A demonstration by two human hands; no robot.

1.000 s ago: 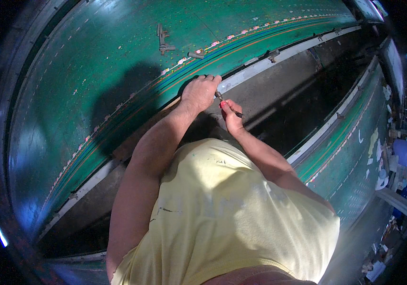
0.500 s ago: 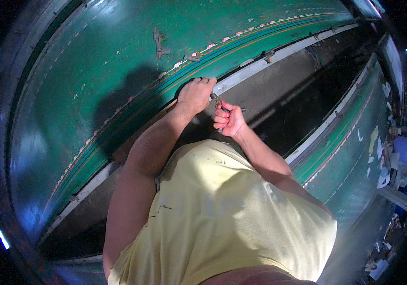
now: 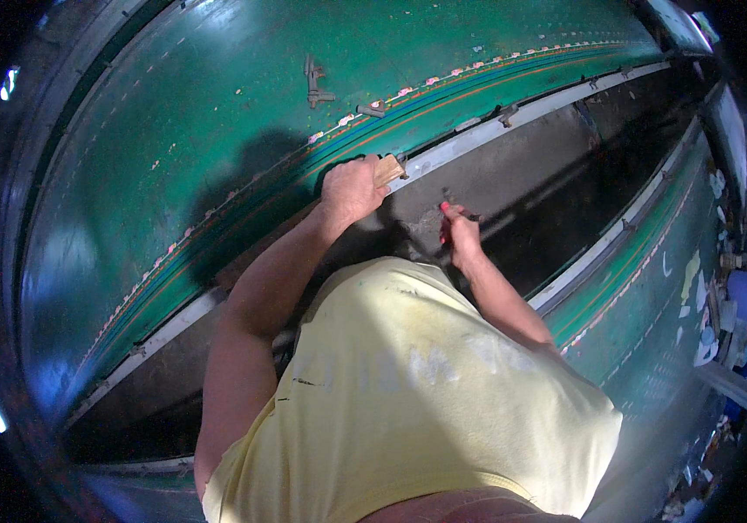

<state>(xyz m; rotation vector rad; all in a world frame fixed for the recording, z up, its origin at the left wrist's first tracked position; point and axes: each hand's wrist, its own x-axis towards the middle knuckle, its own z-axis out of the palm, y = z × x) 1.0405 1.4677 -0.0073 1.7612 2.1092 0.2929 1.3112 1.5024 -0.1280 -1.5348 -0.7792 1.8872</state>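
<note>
So a wood block (image 3: pixel 387 170) is gripped in the left hand (image 3: pixel 352 187), fingers curled round it, right at the white rail (image 3: pixel 452 150) on the edge of the green table (image 3: pixel 243 91). A small metal clamp (image 3: pixel 405 166) is seen at its far end. A dark tool (image 3: pixel 473 217) is held in the right hand (image 3: pixel 462 237), fingers closed around it, apart from the rail; its working end can't be made out.

What could go wrong: knuckles could get barked on the rail if the block slips under a loose hold. The tool could be dropped into the dark gap below if it's badly gripped, and the metal bracket (image 3: pixel 312 87) and peg (image 3: pixel 372 112) could be knocked off by a careless elbow.

As for brands or labels, nothing can be read; only smudged grey marks are visible on the yellow shirt (image 3: pixel 443 418).
</note>
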